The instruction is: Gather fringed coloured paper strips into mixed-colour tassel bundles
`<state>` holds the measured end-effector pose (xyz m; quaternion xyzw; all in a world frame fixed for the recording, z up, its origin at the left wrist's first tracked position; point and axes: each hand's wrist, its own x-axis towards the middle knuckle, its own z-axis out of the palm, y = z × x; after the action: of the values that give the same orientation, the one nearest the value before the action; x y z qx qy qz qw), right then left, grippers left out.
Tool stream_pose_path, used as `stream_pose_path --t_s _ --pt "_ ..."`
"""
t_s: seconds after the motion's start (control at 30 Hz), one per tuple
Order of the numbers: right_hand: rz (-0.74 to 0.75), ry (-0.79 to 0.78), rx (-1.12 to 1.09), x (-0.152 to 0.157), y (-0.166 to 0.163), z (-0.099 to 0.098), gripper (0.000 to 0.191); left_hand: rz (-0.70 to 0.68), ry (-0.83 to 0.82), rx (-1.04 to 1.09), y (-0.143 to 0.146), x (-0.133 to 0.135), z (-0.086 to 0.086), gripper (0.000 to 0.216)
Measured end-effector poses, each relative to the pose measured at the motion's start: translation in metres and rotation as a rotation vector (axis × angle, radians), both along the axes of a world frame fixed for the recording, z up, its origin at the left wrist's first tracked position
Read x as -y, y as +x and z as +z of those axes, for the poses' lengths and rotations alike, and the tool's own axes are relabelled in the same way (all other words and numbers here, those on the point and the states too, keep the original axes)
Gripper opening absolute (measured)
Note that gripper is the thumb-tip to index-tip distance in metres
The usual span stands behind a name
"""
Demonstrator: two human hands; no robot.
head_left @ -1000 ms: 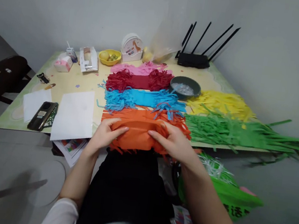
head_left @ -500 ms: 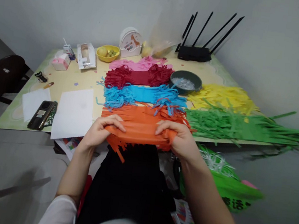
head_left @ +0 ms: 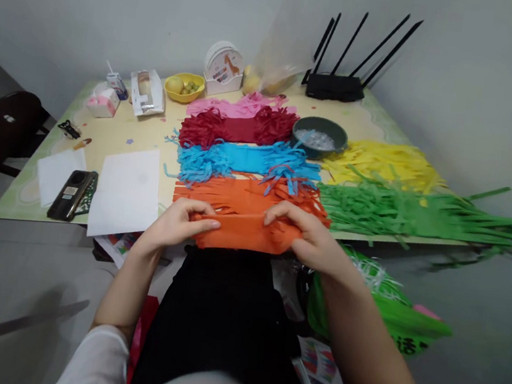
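Observation:
Both my hands grip a folded piece of orange fringed paper [head_left: 243, 231] just off the near edge of the table [head_left: 121, 135]. My left hand [head_left: 173, 226] pinches its left end and my right hand [head_left: 306, 240] wraps round its right end. More orange fringe [head_left: 246, 196] lies flat on the table right behind it. Beyond that lie rows of blue fringe [head_left: 241, 161], dark red fringe [head_left: 236, 131] and pink fringe [head_left: 239, 107].
Yellow fringe [head_left: 384, 162] and green fringe [head_left: 405, 213] cover the table's right side, by a grey bowl [head_left: 319, 138]. White sheets [head_left: 126, 191] and a phone [head_left: 72, 195] lie left. A router [head_left: 335, 85], yellow bowl [head_left: 184, 86] and cartons stand at the back. A green bag [head_left: 385, 318] sits below right.
The orange piece has been gathered tighter between my hands; its loose strips that hung below half a second ago are now tucked in. The view has tipped slightly downward.

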<state>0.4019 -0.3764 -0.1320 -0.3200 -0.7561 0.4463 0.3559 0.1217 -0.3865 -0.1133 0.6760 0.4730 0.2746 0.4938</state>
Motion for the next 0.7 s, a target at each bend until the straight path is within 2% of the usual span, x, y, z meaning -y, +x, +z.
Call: stream_pose_path --t_s 0.13,0.17,0.23,0.27,0.37,0.47,0.6,0.7 --pt "0.234 -0.18 -0.02 -0.008 0.024 0.012 0.066 -0.038 0.142 -0.14 -0.001 0.0 0.005 0.023" --pt "0.219 -0.187 -0.026 -0.008 0.023 0.014 0.072 -0.053 0.143 -0.173 -0.001 0.0 0.006 0.024" --pt "0.1 -0.14 0.067 -0.007 0.011 0.016 0.077 -0.079 0.132 -0.221 0.0 0.001 0.007 0.026" --pt "0.04 -0.108 0.153 -0.005 0.002 0.016 0.07 -0.086 0.131 -0.233 0.001 0.002 0.008 0.026" --pt "-0.065 -0.057 0.32 -0.002 -0.02 0.01 0.029 -0.074 0.145 -0.238 0.001 0.003 0.007 0.029" --pt "-0.114 -0.096 0.245 0.001 -0.026 0.003 0.029 -0.009 0.144 -0.179 -0.001 0.004 0.002 0.028" --pt "-0.194 -0.349 0.028 0.011 -0.023 -0.002 0.028 0.096 0.029 0.057 0.0 0.005 -0.007 0.019" --pt "-0.244 -0.413 -0.125 0.017 -0.025 -0.004 0.025 0.148 0.033 0.161 0.0 0.005 -0.012 0.017"
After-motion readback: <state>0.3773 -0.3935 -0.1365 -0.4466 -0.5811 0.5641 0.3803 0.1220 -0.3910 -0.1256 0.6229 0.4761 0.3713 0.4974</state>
